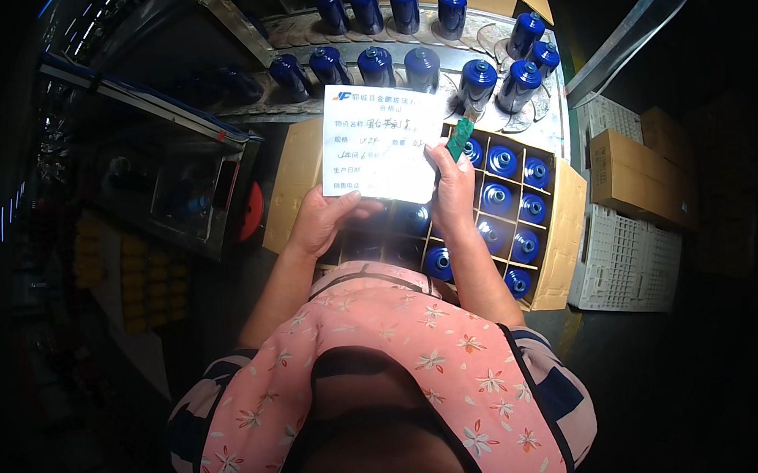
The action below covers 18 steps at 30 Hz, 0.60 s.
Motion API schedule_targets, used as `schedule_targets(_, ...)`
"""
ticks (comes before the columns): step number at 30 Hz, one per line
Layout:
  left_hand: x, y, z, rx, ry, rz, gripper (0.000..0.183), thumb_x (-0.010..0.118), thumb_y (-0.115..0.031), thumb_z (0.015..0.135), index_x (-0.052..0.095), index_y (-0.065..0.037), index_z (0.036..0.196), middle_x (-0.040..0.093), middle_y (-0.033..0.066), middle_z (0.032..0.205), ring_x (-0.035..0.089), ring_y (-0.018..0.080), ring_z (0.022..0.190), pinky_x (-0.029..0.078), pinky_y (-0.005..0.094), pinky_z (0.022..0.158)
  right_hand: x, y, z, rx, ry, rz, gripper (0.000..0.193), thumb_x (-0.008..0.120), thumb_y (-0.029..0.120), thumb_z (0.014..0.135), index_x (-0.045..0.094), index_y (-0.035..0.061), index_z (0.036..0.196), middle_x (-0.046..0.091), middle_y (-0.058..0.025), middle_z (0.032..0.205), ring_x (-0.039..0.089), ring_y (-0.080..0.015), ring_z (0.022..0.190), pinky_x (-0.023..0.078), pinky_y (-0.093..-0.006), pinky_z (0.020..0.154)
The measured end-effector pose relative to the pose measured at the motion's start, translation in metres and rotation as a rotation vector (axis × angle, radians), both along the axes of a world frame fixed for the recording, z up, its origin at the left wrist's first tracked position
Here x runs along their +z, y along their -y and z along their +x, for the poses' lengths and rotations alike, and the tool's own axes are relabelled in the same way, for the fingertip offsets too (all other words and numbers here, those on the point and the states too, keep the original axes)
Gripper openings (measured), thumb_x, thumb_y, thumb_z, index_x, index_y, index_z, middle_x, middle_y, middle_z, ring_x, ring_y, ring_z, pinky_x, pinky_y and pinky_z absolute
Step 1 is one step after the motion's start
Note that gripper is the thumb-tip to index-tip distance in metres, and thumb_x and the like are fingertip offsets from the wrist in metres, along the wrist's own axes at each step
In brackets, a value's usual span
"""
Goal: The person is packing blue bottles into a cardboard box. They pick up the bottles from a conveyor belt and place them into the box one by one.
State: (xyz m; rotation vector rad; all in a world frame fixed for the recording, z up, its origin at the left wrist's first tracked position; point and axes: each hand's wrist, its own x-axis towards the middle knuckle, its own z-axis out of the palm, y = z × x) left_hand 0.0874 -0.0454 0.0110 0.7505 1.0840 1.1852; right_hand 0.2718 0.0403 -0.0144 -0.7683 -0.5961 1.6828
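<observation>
A white paper slip (379,143) with printed and handwritten lines is held up in front of me by both hands. My left hand (329,219) grips its lower edge, thumb on top. My right hand (454,189) pinches its right edge with the thumb, while a green-wrapped tool handle (459,140) sticks up from the same hand. The tool's tip is pale and too small to tell. Below the slip stands an open cardboard box (568,236) with dividers, holding several glossy blue bottles (501,161) neck up. The slip and my arms hide part of the box.
Beyond the box, two rows of blue bottles (375,67) stand on a plated conveyor (489,43). Metal posts (628,46) rise at either side. White plastic pallets (623,260) and cardboard cartons (635,176) sit at the right. A dark machine with a red disc (252,212) is at the left.
</observation>
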Motion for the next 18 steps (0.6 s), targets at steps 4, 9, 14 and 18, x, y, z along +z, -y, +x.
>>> schedule_targets(4, -0.0015, 0.0007, 0.0008, -0.002, -0.005, 0.010, 0.033, 0.056, -0.007, 0.094, 0.049, 0.010, 0.122, 0.065, 0.0187, 0.107, 0.069, 0.0237, 0.090, 0.057, 0.0263, 0.075, -0.0008, 0.0011, 0.0003, -0.006, -0.024, -0.008, 0.009, 0.062, 0.012, 0.088, 0.061, 0.0028, 0.088, 0.059, 0.0008, 0.080, 0.053, -0.0067, 0.073, 0.043, -0.0223, 0.068)
schedule_targets(9, -0.0023, 0.0013, 0.0015, -0.003, -0.025, 0.008, 0.031, 0.057, -0.010, 0.094, 0.055, 0.004, 0.121, 0.068, 0.0142, 0.106, 0.069, 0.0213, 0.091, 0.053, 0.0263, 0.075, -0.0007, 0.0013, 0.0000, -0.019, -0.015, -0.020, 0.009, 0.062, 0.012, 0.088, 0.061, 0.0030, 0.088, 0.059, 0.0008, 0.081, 0.053, -0.0065, 0.073, 0.043, -0.0220, 0.068)
schedule_targets(14, -0.0007, 0.0011, 0.0015, 0.006, -0.007, -0.003, 0.032, 0.056, -0.007, 0.094, 0.049, 0.010, 0.121, 0.066, 0.0182, 0.106, 0.069, 0.0231, 0.090, 0.057, 0.0266, 0.075, -0.0004, 0.0010, -0.0012, -0.019, -0.019, -0.029, 0.008, 0.061, 0.011, 0.088, 0.061, 0.0031, 0.088, 0.059, 0.0008, 0.081, 0.053, -0.0066, 0.073, 0.043, -0.0219, 0.068)
schedule_targets(18, -0.0004, 0.0008, 0.0009, 0.002, -0.004, 0.005, 0.033, 0.056, -0.008, 0.094, 0.049, 0.010, 0.122, 0.066, 0.0181, 0.107, 0.069, 0.0231, 0.091, 0.056, 0.0266, 0.075, -0.0008, 0.0006, -0.0009, -0.020, -0.011, -0.026, 0.008, 0.061, 0.011, 0.088, 0.061, 0.0031, 0.088, 0.059, 0.0007, 0.080, 0.054, -0.0067, 0.073, 0.043, -0.0220, 0.068)
